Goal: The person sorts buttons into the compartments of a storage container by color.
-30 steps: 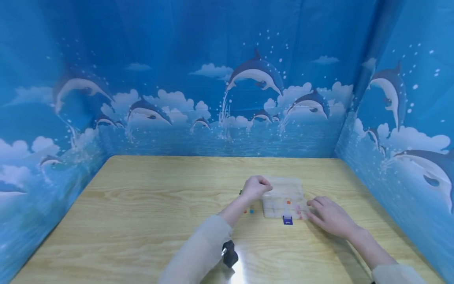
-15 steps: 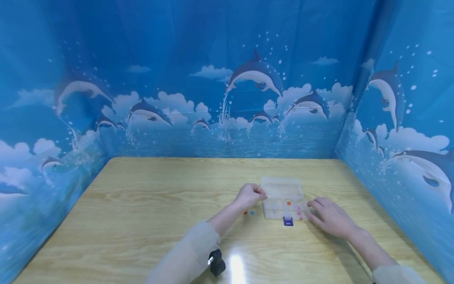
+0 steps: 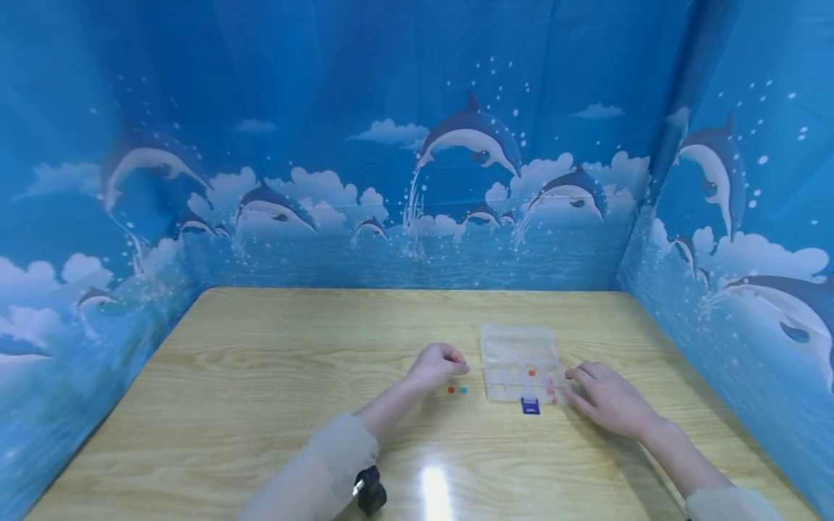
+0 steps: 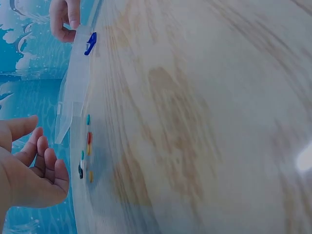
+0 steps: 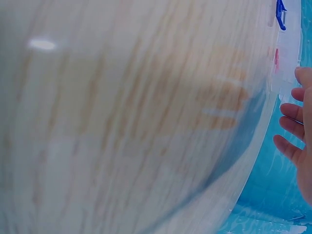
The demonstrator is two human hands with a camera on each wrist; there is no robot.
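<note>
A clear plastic compartment box [image 3: 507, 393] lies on the table with its lid [image 3: 517, 343] raised and its blue latch [image 3: 531, 407] facing the person. Inside are an orange piece [image 3: 531, 373] and some pink pieces [image 3: 550, 387]. My left hand [image 3: 438, 367] hovers left of the box, thumb and fingers apart with nothing between them in the left wrist view. Below it are a red piece [image 3: 451, 390] and a blue piece [image 3: 464, 390]; the left wrist view shows several small coloured pieces, one dark green [image 4: 81, 171]. My right hand [image 3: 606, 401] has relaxed fingers at the box's right edge.
The wooden table [image 3: 260, 405] reaches back to a blue dolphin-print curtain [image 3: 365, 145], which also hangs along both sides. A black device [image 3: 371, 490] is strapped by the left sleeve [image 3: 326, 463].
My left hand has moved from over the box's lid leftward and toward the person, over the loose pieces. My right hand stays at the box's right edge.
</note>
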